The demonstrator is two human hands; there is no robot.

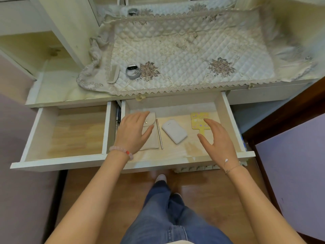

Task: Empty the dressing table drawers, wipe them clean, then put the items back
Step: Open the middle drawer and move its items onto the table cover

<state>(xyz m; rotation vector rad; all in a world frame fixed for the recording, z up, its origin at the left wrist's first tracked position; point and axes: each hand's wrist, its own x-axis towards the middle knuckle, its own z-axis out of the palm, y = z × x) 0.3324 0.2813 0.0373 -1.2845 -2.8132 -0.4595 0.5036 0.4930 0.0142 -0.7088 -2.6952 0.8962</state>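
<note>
Drawer [229, 120], pale wood, left hand [133, 132] spreading flat over soft beige pouch [152, 140], right hand [218, 138] hovering slack-fingered, holding nothing.

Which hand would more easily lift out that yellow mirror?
Probably the right hand: it is open over the handle of the yellow mirror. The left hand is across the drawer, over the pouch.
</note>
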